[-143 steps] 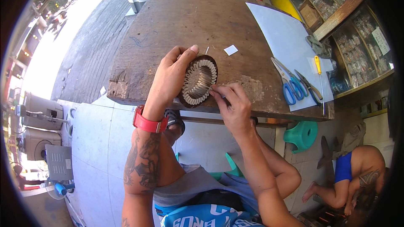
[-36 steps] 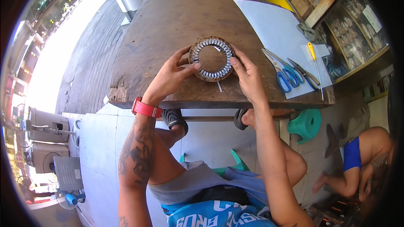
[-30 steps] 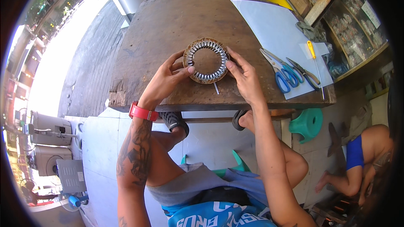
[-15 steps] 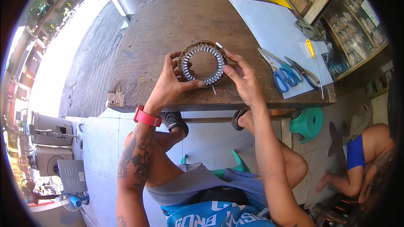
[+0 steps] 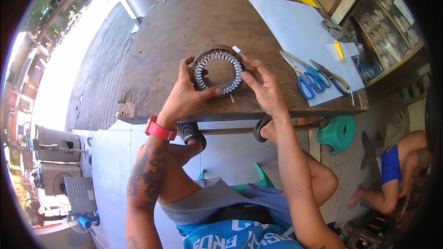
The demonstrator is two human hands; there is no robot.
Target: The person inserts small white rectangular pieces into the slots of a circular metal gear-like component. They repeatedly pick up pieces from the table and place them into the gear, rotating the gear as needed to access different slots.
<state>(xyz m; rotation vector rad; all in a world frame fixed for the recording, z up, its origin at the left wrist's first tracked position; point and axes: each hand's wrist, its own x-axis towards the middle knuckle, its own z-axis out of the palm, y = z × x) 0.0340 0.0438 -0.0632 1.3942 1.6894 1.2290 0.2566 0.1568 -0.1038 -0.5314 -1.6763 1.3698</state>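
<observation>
Between my two hands a ring-shaped motor stator core (image 5: 208, 51) is held over the wooden workbench, tilted so its round opening faces me. White looped slot liners (image 5: 199, 76) line its inner edge all the way round. My left hand (image 5: 185, 91) grips the left side, its thumb along the lower rim. On the right side my right hand (image 5: 264, 85) closes on the ring, with the thumb at the inner edge. One small white strip (image 5: 236, 49) sticks out at the upper right and another strip (image 5: 232, 98) at the bottom. The fingers behind the ring are partly hidden.
On the wooden workbench (image 5: 184, 23), a white sheet (image 5: 281, 23) lies at the right. Scissors (image 5: 304, 83), pliers (image 5: 339, 80) and a yellow-handled screwdriver (image 5: 340, 51) rest on it. A green stool (image 5: 339, 133) stands right of the bench. Another person (image 5: 392, 170) sits at the far right.
Both hands have shifted slightly left with the stator core. The ring has tilted a little, showing more of its outer side at the top.
</observation>
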